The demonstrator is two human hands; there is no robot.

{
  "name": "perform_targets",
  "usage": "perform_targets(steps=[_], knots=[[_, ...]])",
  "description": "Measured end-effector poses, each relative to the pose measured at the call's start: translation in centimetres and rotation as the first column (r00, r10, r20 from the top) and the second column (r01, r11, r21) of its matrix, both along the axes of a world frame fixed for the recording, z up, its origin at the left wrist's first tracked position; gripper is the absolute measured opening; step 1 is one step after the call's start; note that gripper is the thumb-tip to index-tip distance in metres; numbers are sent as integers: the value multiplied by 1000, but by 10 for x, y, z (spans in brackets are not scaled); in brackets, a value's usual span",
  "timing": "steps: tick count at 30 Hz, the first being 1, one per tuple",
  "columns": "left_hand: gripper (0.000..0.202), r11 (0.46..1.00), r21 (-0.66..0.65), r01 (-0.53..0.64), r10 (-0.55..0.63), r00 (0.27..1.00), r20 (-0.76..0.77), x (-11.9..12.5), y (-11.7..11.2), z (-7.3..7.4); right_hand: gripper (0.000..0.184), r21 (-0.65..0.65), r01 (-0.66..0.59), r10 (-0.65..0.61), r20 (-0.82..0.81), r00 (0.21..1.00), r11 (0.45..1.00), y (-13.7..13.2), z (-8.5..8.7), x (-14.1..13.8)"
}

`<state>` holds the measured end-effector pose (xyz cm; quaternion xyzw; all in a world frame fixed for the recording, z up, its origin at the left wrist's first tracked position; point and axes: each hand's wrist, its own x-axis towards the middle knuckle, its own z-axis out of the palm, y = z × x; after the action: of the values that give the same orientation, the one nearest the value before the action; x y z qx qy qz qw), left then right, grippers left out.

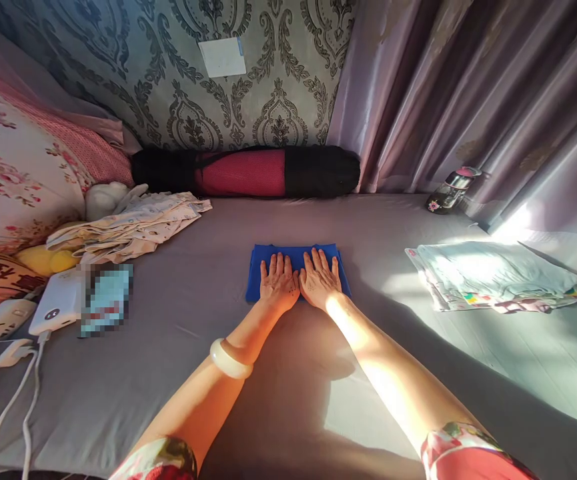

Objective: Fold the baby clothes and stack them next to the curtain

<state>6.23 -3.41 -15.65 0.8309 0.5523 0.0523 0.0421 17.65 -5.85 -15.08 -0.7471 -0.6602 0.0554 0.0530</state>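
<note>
A folded blue cloth (pixel 295 252) lies flat on the grey bed sheet (pixel 208 267), roughly in the middle of the view. On its left half rests my left hand (pixel 279 281), palm down with the fingers stretched out. My right hand (pixel 321 277) presses flat on the right half in the same way, its thumb side close against the left hand. Neither hand grips anything. The front edge of the cloth is partly hidden beneath both hands. A pale bangle (pixel 231 360) circles my left forearm.
Folded light clothes (pixel 498 270) lie to the right, with a flask (pixel 452 190) behind them. A black and red rolled bag (pixel 241 172) lies along the wall. Crumpled pale clothes (pixel 138 227), a white power bank (pixel 58 303), a power strip (pixel 1 327) and cables occupy the left.
</note>
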Motion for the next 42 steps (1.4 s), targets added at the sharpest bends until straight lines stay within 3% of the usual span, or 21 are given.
perform_targets(steps=[5,9,12,15,17,20,25,30,36,42], knots=[[49,999,20,40,-41,999,33,-4,13,21,49,88,-11,10,3,1000,996,7,6,8],[37,997,10,81,-81,996,30,-16,49,35,40,170,-105,100,39,994,980,23,17,30],[36,999,-14,49,-49,999,0,-28,79,39,39,185,-87,83,29,996,979,35,26,49],[36,987,-160,-20,11,999,-53,-39,103,40,36,52,-29,29,-6,1000,998,43,33,62],[37,974,-225,4,-8,1000,-18,-45,115,39,35,-54,-16,14,-40,999,998,47,38,68],[38,952,-301,50,-25,996,89,-50,127,38,35,-114,-19,10,-80,997,993,54,46,73],[47,926,-371,75,25,966,259,-52,129,41,38,-200,37,-66,-138,988,979,61,59,73],[41,917,-378,128,-4,950,311,-53,121,57,39,-217,63,-101,-168,980,974,60,64,73],[40,883,-417,217,-58,930,362,-65,105,93,41,-191,-23,-14,-193,981,981,52,73,84],[56,900,-385,205,-43,920,389,-71,89,133,43,-154,-161,122,-239,963,975,40,111,102]])
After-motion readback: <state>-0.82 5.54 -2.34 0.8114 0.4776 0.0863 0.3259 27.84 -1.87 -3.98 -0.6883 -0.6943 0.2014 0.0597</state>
